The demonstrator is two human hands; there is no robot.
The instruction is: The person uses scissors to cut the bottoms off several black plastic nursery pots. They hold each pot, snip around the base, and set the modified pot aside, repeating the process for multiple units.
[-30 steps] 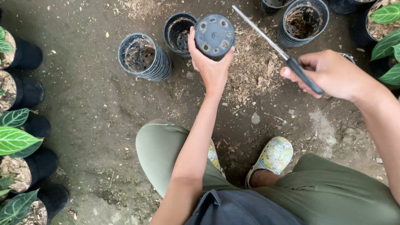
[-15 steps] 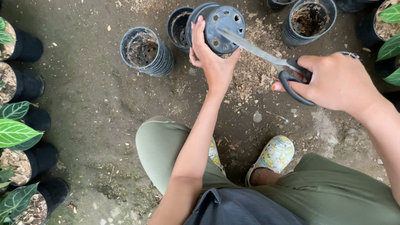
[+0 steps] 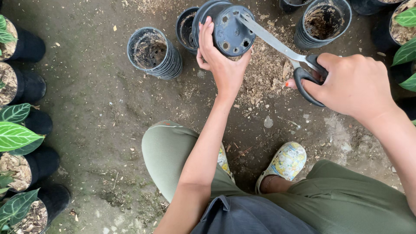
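Now the scissors (image 3: 277,45) have closed in: blade tip meets the upturned black pot (image 3: 227,28), held above dirt ground. Left hand (image 3: 221,65) fingers wrap its side; right hand (image 3: 351,82) grips the handles.

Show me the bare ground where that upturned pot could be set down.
Widest free patch: the dirt floor between the row of potted plants on the left, the empty ribbed pot and the bent knee. Crowded: the top edge, where empty pots cluster around the left hand, held pot and scissors.
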